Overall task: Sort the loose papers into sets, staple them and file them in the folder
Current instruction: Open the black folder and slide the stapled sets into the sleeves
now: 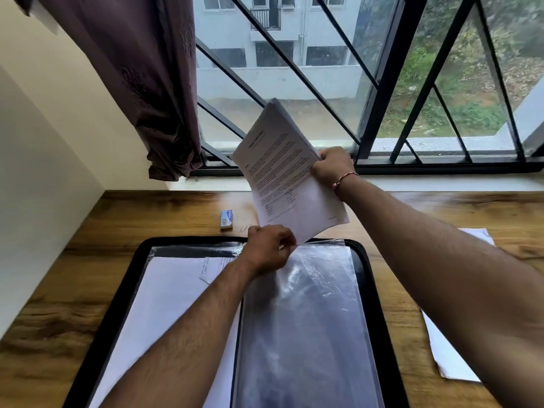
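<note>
1. At centre frame, the right hand [332, 167] clamps its fingers on the edge of a set of papers [287, 175], held tilted above a black folder [379, 304] lying open on the wooden desk [97, 260].
2. Just below, the left hand [270, 248] pinches, fingers together, the top edge of a clear plastic sleeve [306, 304], holding its mouth up beneath the set's lower corner.
3. The folder's left page already holds white sheets [164, 293]; more loose papers [447, 357] wait at lower right, and a small staple box [226, 219] sits near the folder's top edge.
4. Risks, as judged: the set enters corner first, so it may snag on the sleeve's mouth and crumple; the thin film could slip from the pinch and close; a one-sided grip lets the sheets fan.
</note>
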